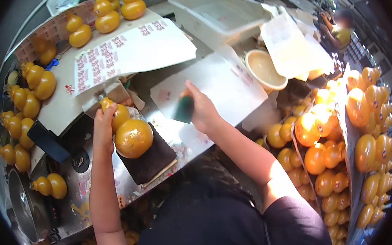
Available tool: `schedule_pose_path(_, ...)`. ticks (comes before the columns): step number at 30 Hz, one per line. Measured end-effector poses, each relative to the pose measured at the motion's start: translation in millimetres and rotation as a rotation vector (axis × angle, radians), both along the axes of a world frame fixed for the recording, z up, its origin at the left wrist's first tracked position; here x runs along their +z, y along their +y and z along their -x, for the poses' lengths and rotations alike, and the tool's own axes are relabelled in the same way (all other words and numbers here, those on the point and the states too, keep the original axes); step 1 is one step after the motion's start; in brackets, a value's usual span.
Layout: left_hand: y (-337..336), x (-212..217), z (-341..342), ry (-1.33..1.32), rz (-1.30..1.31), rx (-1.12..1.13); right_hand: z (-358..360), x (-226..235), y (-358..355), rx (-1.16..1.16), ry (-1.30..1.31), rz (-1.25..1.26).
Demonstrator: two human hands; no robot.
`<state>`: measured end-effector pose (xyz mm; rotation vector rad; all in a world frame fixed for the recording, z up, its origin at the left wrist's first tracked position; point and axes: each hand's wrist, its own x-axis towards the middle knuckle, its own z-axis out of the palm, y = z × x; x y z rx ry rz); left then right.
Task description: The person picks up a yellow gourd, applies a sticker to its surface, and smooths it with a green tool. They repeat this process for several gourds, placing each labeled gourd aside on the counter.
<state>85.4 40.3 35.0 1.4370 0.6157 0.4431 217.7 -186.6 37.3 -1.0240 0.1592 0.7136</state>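
Note:
My left hand (pixel 105 125) is closed around the neck end of a yellow gourd (pixel 134 139). The gourd's round bottom bears pale gold markings and rests over a dark cloth pad (pixel 159 162) at the bench's front edge. Off to the right, my right hand (pixel 201 108) is raised above white sheets, its fingers closed on a dark green flat piece (pixel 184 109). That piece is smeared by motion, so its kind is unclear. Under the hand lies a translucent white sheet (pixel 226 85). Farther left sits a white sheet with rows of small reddish prints (pixel 165 51).
Several gourds (pixel 42 85) line the bench's left and back edges. A phone-like black device on a stand (pixel 47 142) and a round metal pan (pixel 21 205) stand left. Behind are a clear plastic tub (pixel 214 13) and a beige bowl (pixel 265 70). Crated gourds (pixel 327 156) fill the right; another person (pixel 338 34) is beyond.

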Motion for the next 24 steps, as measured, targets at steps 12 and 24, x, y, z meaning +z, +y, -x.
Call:
schedule_pose_path(12, -26, -29, 90, -0.305, -0.136, -0.116, 0, -8, -42, 0.157, -0.308, 0.113)
schedule_pose_path(24, -67, -27, 81, -0.031, -1.072, 0.079, 57, -51, -154, 0.052, -0.945, 0.813)
